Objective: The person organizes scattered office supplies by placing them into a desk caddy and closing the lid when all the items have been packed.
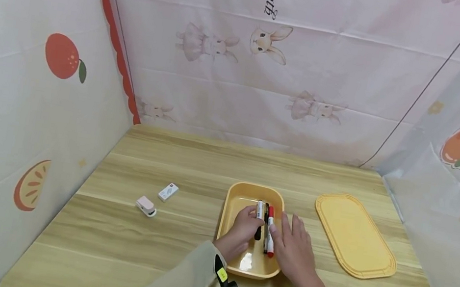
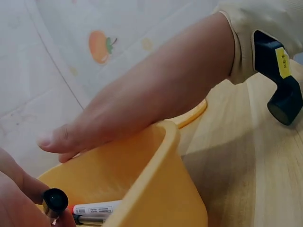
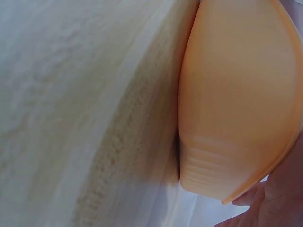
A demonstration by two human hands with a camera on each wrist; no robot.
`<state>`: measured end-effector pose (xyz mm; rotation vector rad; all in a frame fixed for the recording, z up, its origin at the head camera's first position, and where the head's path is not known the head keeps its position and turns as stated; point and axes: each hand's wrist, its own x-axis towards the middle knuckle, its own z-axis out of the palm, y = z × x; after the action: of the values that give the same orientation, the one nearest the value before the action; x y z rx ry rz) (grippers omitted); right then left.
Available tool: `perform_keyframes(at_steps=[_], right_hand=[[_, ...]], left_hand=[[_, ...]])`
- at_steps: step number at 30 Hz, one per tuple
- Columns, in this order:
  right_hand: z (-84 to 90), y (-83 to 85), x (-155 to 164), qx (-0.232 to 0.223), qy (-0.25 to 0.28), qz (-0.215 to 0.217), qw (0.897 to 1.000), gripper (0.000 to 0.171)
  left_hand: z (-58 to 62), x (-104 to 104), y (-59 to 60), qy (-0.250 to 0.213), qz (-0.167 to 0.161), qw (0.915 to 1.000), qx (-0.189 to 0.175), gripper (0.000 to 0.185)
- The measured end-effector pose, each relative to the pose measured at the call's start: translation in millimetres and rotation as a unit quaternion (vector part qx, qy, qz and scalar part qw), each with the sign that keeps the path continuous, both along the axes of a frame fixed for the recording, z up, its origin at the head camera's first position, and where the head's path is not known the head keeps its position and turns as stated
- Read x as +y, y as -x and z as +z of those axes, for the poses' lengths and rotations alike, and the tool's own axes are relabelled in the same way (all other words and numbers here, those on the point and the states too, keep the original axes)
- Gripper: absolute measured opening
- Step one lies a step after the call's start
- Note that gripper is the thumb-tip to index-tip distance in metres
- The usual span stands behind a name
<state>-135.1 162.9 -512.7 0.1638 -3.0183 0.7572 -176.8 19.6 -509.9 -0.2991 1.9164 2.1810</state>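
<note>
The head view looks down from above; both wrist views sit close, sharing the yellow tray.

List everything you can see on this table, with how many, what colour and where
Box: 1, yellow, open, mid table.
Black marker: 1, white body, black cap, inside the box.
Red marker: 1, white body, red cap, inside the box beside the black one.
Lid: 1, yellow, flat on the table right of the box.
Eraser: 1, white, left of the box.
Small pink item: 1, pink and white, near the eraser; kind unclear.
Table: 1, light wood.
Left hand: 1, in the box, gripping the black marker.
Right hand: 1, fingers straight, over the box's right rim by the red marker.
</note>
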Motion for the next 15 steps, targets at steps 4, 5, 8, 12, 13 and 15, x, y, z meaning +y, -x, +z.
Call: perform_keyframes(at_steps=[4, 5, 8, 12, 13, 15], right_hand=[[0.7, 1.0, 1.1, 0.004, 0.002, -0.001, 1.0, 0.072], [0.9, 1.1, 1.3, 0.006, 0.002, -0.002, 1.0, 0.071], [0.7, 1.2, 1.4, 0.006, 0.006, -0.002, 1.0, 0.07], [0.9, 0.8, 0.1, 0.009, 0.005, -0.002, 1.0, 0.072], [0.7, 0.8, -0.1, 0.009, 0.005, -0.001, 1.0, 0.072], [0.8, 0.3, -1.0, 0.009, 0.003, 0.0, 1.0, 0.073]], left_hand=[[-1.7, 3.4, 0.0, 0.023, -0.006, 0.9997, 0.008, 0.059], [-2.2, 4.2, 0.1, 0.03, -0.009, 0.9995, 0.011, 0.06], [-2.7, 5.5, 0.4, 0.036, -0.011, 0.9992, 0.013, 0.064], [-2.6, 5.5, 0.0, 0.047, -0.009, 0.9988, 0.011, 0.069], [-2.5, 5.3, -0.3, 0.05, -0.01, 0.9987, 0.01, 0.07], [-2.6, 4.9, -0.8, 0.051, -0.013, 0.9986, 0.006, 0.069]])
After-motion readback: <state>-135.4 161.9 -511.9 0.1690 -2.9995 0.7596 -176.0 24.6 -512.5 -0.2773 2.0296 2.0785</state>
